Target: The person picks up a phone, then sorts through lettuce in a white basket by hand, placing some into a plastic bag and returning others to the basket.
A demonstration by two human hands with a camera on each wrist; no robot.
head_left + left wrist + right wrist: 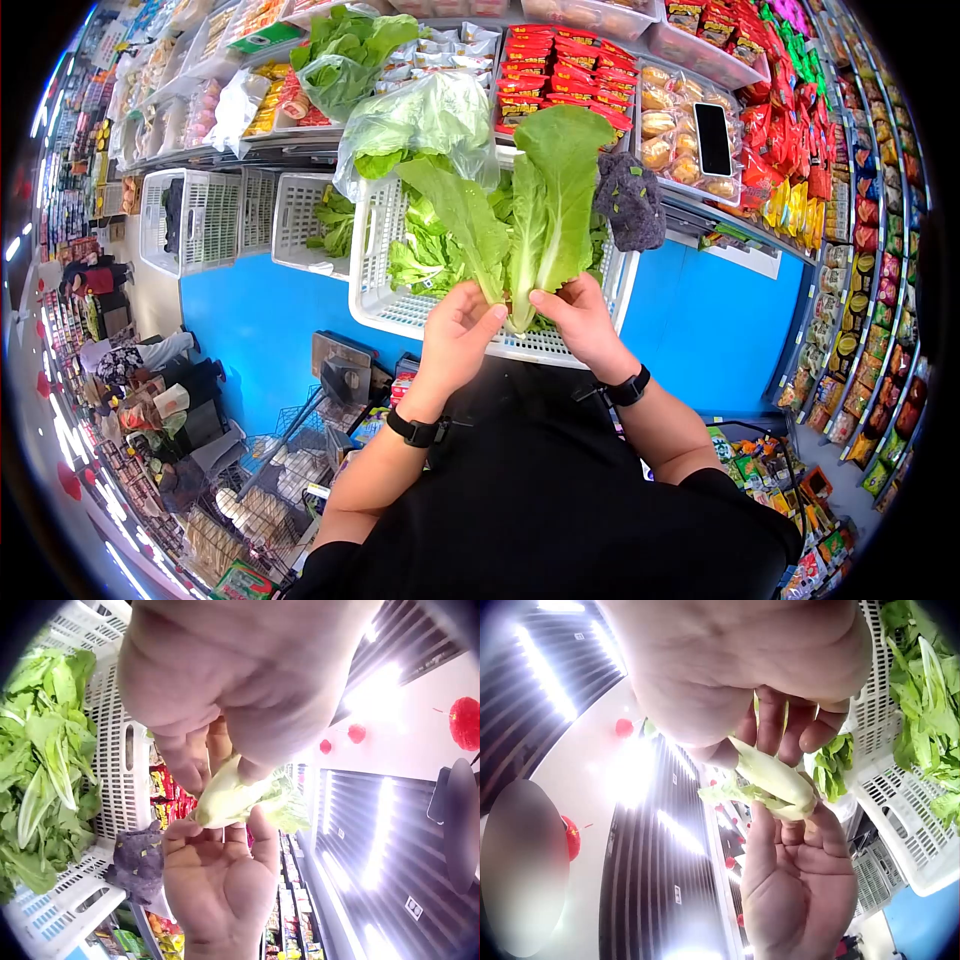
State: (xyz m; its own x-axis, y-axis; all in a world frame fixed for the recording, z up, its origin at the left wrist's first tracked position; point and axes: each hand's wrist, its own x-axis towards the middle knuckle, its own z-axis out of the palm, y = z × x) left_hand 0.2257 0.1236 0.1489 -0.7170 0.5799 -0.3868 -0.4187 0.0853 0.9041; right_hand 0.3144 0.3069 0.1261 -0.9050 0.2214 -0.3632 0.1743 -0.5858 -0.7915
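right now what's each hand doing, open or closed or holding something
Left hand: closed, pinching the leafy green near its pale base.
Right hand: closed, pinching the same leafy green near its base.

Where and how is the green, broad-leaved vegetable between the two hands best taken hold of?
The green, broad-leaved vegetable is probably best pinched at its pale base, coming from the near side: this end narrows and points back, while the wide leaves spread away over the white plastic basket.
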